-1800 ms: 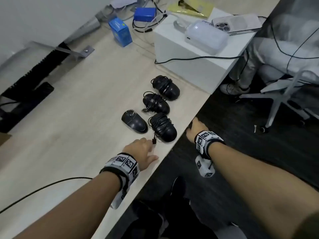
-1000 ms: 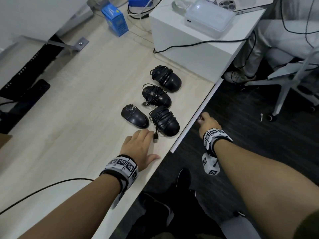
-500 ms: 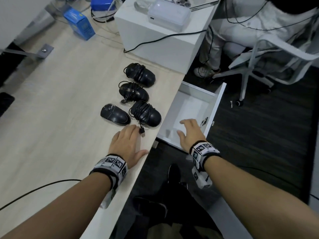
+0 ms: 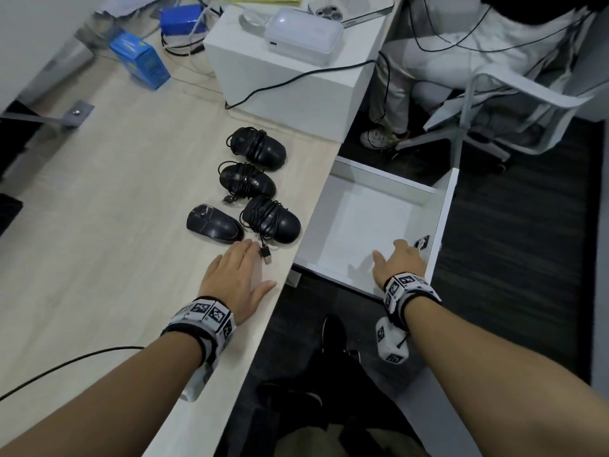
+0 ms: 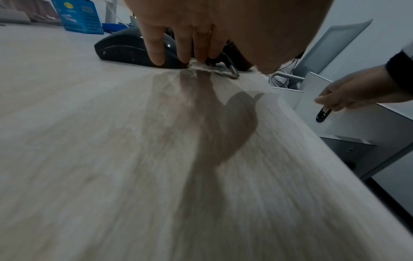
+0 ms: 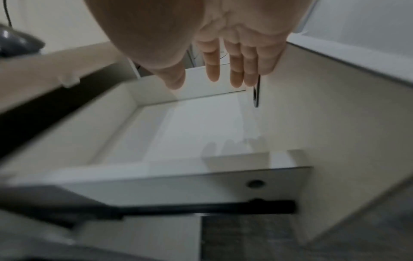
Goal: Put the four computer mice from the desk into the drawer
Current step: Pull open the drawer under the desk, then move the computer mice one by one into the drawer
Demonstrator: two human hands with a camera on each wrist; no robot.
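Four black mice lie near the desk's right edge: a bare one (image 4: 214, 224) and three with their cables wound round them (image 4: 273, 221) (image 4: 247, 179) (image 4: 258, 148). My left hand (image 4: 239, 268) lies flat on the desk, fingers straight, tips just short of the bare mouse (image 5: 125, 49) and a loose USB plug (image 4: 266, 255). Below the edge, the white drawer (image 4: 443, 212) stands pulled out with nothing in it. My right hand (image 4: 400, 258) hovers over the drawer's near corner beside the front panel's black lock plate (image 6: 256, 95), fingers (image 6: 212, 67) straight and holding nothing.
A white box (image 4: 290, 84) with a white device and a phone on top stands behind the mice. Blue boxes (image 4: 140, 59) sit at the far left. A seated person's legs (image 4: 392, 94) and a white chair (image 4: 487, 103) are beyond the drawer. A black cable (image 4: 66, 364) crosses the near desk.
The drawer, shut 1.8 s ago, has been pulled out from under the desk edge, my right hand travelling with it. My left hand slid slightly forward toward the mice.
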